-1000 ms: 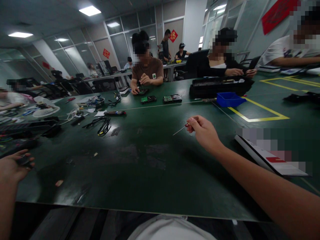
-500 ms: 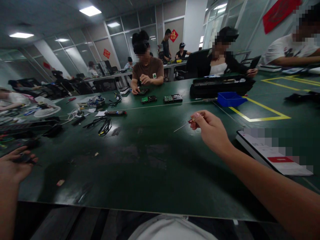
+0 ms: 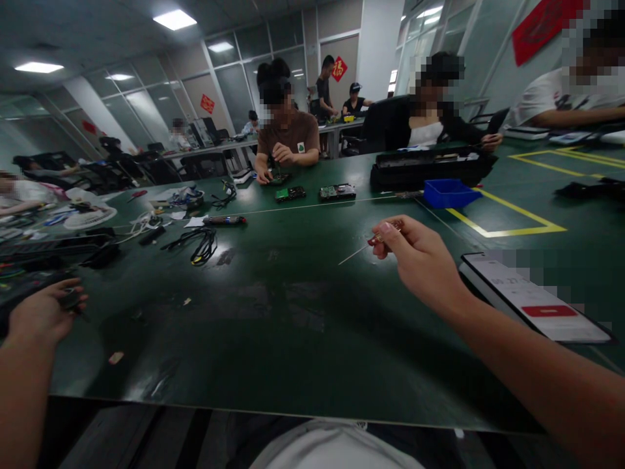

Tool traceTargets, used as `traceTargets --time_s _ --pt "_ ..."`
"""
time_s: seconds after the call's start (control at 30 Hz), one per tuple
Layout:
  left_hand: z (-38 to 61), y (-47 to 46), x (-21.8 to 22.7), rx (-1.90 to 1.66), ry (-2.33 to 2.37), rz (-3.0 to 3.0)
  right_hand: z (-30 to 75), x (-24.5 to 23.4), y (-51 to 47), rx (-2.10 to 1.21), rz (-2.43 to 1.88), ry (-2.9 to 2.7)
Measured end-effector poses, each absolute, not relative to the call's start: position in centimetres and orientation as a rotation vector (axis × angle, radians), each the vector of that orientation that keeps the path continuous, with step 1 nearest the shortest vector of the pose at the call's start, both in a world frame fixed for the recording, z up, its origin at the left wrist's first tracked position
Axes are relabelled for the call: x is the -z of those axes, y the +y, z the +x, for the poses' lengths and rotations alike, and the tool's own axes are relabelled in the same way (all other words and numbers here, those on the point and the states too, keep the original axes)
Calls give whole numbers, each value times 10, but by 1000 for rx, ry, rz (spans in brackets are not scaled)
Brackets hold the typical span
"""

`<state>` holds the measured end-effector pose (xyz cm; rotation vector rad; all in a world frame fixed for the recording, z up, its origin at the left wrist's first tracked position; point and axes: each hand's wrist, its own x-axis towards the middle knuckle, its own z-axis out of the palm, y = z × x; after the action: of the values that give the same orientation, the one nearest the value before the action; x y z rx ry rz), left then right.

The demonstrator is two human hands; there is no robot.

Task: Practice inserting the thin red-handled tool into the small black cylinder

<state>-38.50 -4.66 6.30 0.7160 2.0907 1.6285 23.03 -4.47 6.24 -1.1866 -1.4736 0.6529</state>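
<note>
My right hand point(image 3: 415, 251) is closed around the reddish handle of a screwdriver point(image 3: 354, 255), above the middle of the green table point(image 3: 254, 352). Its thin metal shaft points left and slightly down, apart from other things. At the left edge of the view, my left hand point(image 3: 41, 312) has its fingers curled around a small dark object point(image 3: 71, 298) whose kind I cannot make out. A black cable coil point(image 3: 198, 246) and a dark pen-shaped tool point(image 3: 224, 221) lie between and beyond my hands.
A phone-like screen point(image 3: 541, 299) lies to the right of my forearm. Farther off stand a blue bin point(image 3: 449, 193) and a long black case point(image 3: 432, 166). Two circuit boards point(image 3: 338, 191) lie before a co-worker point(image 3: 288, 140) in brown. Tangled cables point(image 3: 146, 221) and dark trays spread across the left.
My left hand has moved right and slightly up, further into view, with the small dark object still in it. The screwdriver's shaft has tilted slightly downward in my right hand.
</note>
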Motion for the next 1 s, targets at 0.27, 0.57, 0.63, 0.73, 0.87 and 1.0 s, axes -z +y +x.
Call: traceTargets --time_s 0.27,0.57,0.63,0.73,0.87,1.0 --pt "-270 -13 -88 -1564 1777 786 231 -35 -29 -717 -1237 -1506" --pt "-118 10 -89 -1403 1314 1100 238 -18 -23 -719 -1274 -1508" --pt "-90 14 -84 -1347 1254 1134 238 -17 -23 -722 -1286 -1505" --pt "-50 13 -75 -1257 1160 1192 238 -17 -23 -719 -1302 -1518" --pt "-7 1 -63 -1085 1147 1379 239 -17 -26 -686 -1307 -1543" --pt "15 -13 -45 -810 1192 1713 237 -18 -29 -671 -1327 -1566"
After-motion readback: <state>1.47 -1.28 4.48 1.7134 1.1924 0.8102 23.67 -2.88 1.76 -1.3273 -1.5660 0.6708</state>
